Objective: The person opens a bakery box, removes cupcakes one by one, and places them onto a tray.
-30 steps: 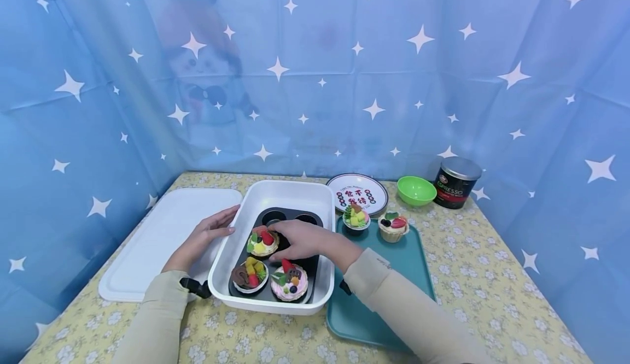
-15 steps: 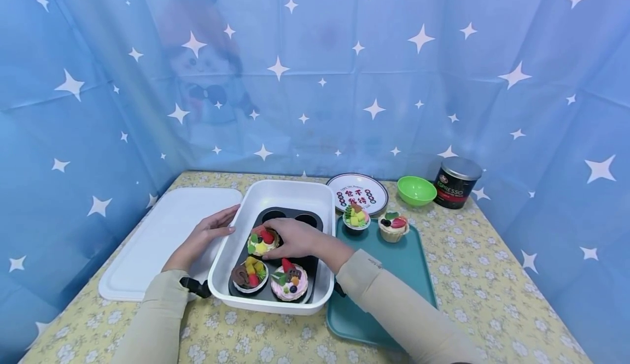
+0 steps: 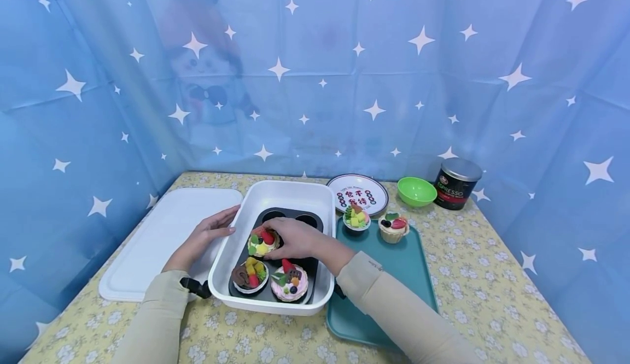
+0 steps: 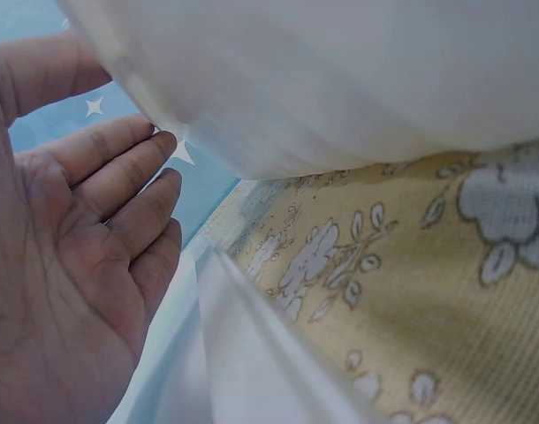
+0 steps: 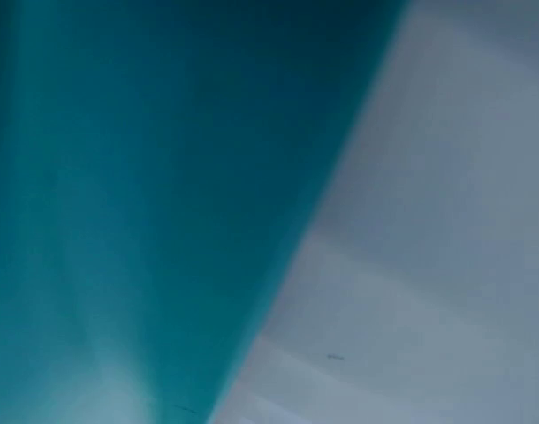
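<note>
A deep white rectangular tub (image 3: 269,305) holds a dark muffin pan (image 3: 313,270). In the pan sit a toy cupcake with brown, yellow and red toppings (image 3: 250,275) and a pink-creamed one (image 3: 289,283). Behind them is a toy cupcake with strawberry and green leaf (image 3: 261,245), gripped by my right hand (image 3: 297,238) between thumb and fingers. My left hand (image 3: 205,235) rests with extended fingers at the tub's left side. In the left wrist view, that hand (image 4: 84,221) has its fingertips right at the tub's white wall (image 4: 340,88). The right wrist view does not show the right hand.
A white lid-like board (image 3: 152,244) lies left of the tub. On the right, a teal tray (image 3: 364,315) bears two more toy cupcakes (image 3: 356,219). Behind stand a patterned plate (image 3: 361,186), a green bowl (image 3: 416,192) and an espresso tin (image 3: 456,183).
My right hand has shifted slightly left and its thumb has closed in on the strawberry-topped cupcake, with the forearm following. The left hand has stayed in place.
</note>
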`<state>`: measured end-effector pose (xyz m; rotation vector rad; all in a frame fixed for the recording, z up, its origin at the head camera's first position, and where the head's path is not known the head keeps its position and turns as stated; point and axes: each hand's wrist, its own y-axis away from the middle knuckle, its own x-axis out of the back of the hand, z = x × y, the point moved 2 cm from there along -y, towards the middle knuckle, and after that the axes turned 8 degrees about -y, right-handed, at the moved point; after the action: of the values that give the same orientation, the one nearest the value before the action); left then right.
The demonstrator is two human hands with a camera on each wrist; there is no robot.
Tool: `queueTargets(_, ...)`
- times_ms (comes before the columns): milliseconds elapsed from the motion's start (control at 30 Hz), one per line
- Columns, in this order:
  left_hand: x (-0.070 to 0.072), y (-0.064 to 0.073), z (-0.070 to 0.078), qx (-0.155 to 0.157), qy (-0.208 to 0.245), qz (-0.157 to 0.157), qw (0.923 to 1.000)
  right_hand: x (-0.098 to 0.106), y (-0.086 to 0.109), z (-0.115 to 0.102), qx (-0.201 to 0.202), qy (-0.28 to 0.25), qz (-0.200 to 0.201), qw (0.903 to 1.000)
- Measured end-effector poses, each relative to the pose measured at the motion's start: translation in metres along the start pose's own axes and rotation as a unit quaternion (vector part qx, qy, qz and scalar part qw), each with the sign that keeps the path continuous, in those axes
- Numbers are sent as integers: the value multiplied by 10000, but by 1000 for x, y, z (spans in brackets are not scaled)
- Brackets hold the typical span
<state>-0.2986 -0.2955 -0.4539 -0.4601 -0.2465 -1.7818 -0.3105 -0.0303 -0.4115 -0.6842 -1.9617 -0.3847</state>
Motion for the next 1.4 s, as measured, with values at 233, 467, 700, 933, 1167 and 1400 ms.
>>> queueTargets(233, -1, 1, -1, -23, -23, -18, 10000, -1, 1, 1, 85, 63, 10, 9999)
queueTargets(467, -1, 0, -2, -12, -41, 10, 10000, -2, 1, 2, 163, 95, 19, 9998)
queueTargets(700, 0, -1, -3, 5, -61, 29, 10000, -1, 1, 2, 307, 162, 17, 9994)
queueTargets(933, 1, 0, -1, 79, -93, 45, 9999, -1, -1, 1, 513, 385, -6, 9979)
queueTargets(1167, 1, 0, 2, -17, -67, 11, 10000, 0, -2, 1, 658, 526, 45, 9964)
queueTargets(1400, 0, -1, 1, -13, -68, -16, 10000, 1, 0, 0, 731, 614, 126, 9954)
